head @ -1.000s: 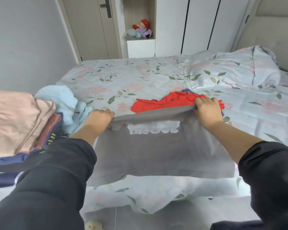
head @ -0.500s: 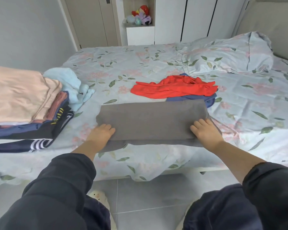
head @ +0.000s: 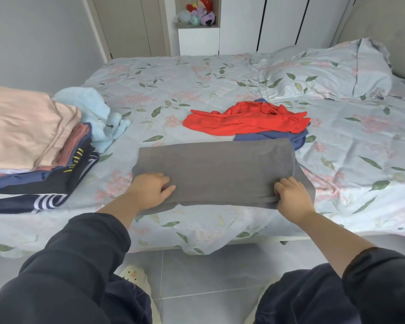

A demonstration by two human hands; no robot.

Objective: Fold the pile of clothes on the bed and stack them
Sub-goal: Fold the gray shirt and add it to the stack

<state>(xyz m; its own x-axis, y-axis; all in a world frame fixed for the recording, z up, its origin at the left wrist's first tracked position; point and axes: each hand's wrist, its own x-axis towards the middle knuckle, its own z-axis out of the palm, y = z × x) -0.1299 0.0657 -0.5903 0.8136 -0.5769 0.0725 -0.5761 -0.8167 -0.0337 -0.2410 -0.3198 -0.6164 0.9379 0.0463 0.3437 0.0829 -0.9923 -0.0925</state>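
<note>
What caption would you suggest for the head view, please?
The left hand and right hand grip a folded grey garment on the bed, beside the clothes stack.

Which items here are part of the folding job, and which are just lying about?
Job: grey garment, gripped by left hand and right hand; red garment; blue garment; folded stack; light-blue cloth.
Lying about: pillow; plush toys; slipper.

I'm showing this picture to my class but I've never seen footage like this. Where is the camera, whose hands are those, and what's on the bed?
The camera sits on a person's head, looking down, so the dark sleeves are their own arms; no machine is involved. Their left hand and right hand grip the near edge of a folded grey garment on the bed. A stack of folded clothes stands at left; a red garment lies unfolded behind.
</note>
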